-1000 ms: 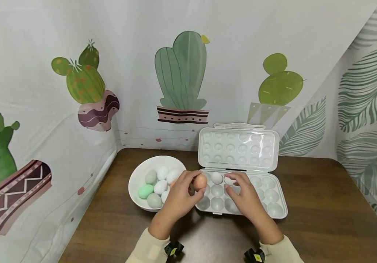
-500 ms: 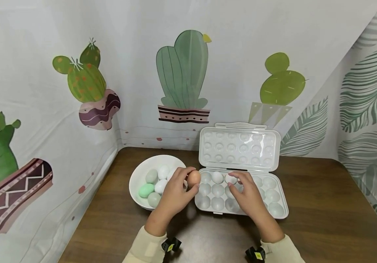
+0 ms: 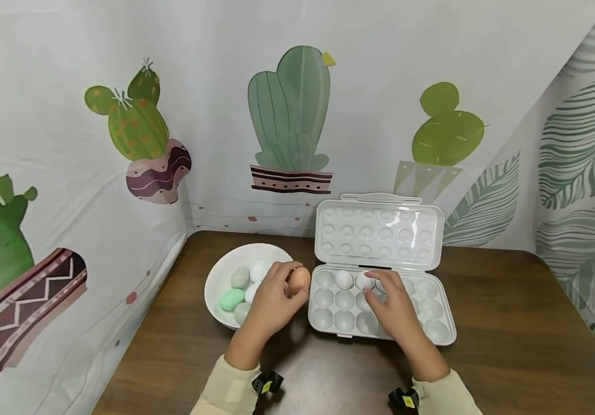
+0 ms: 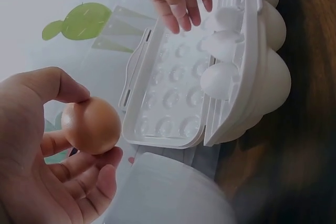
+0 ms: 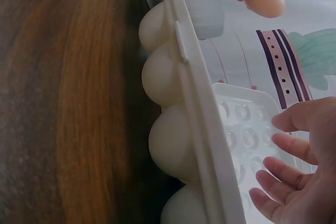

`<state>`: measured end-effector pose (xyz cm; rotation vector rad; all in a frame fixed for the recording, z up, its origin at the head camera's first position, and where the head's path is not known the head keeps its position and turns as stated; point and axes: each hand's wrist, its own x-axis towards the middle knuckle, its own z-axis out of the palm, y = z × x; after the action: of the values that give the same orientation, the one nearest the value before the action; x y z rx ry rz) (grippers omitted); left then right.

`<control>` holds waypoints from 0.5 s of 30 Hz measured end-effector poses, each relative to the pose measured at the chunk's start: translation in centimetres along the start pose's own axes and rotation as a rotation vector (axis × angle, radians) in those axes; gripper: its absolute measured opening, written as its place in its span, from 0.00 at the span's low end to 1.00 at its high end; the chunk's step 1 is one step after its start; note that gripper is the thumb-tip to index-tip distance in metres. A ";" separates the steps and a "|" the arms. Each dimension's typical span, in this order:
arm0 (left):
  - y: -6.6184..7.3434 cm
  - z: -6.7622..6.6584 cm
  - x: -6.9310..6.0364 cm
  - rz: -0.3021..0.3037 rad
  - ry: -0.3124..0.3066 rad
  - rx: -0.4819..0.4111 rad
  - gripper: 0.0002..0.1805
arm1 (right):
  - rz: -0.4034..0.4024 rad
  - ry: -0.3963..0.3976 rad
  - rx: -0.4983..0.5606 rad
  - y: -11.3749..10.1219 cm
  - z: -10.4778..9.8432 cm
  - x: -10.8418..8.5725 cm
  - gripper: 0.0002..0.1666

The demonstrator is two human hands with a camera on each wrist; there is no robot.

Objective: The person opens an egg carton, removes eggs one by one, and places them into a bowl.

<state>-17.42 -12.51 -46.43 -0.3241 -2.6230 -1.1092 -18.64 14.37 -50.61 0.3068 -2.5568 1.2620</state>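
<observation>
My left hand point(image 3: 270, 302) pinches a brown egg point(image 3: 299, 280) between thumb and fingers, raised beside the right rim of the white bowl point(image 3: 213, 276). The left wrist view shows the same brown egg point(image 4: 94, 125) held at the fingertips. My right hand point(image 3: 394, 306) hovers over the opened white egg box point(image 3: 450, 328), fingers spread and relaxed, holding nothing. A white egg point(image 3: 344, 280) sits in the back row; another white egg point(image 3: 364, 280) lies close to my right fingertips, partly covered. In the right wrist view, my right hand point(image 5: 304, 169) has a gap between thumb and fingers.
In the bowl lie a mint-green egg point(image 3: 232, 300), a grey-green egg point(image 3: 240, 278) and several others, partly hidden by my left hand. The box's dimpled lid point(image 3: 379, 233) stands up against the patterned cloth point(image 3: 214, 144). All rests on a brown wooden table point(image 3: 505, 323).
My left hand has moved left with the brown egg, from over the egg box towards the bowl. The right hand has stayed over the box, shifting only slightly.
</observation>
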 end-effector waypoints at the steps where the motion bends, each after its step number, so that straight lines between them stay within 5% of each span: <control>1: 0.0 -0.1 0.0 -0.006 0.002 0.000 0.27 | 0.002 0.001 -0.001 0.0 0.0 0.0 0.20; 15: -1.1 -1.0 0.3 -0.089 -0.019 0.058 0.25 | 0.011 -0.006 -0.037 0.7 0.1 0.1 0.21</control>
<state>-17.83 -13.94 -46.35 -0.2089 -2.7039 -1.0597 -18.94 14.70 -51.17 0.2892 -2.5871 1.2172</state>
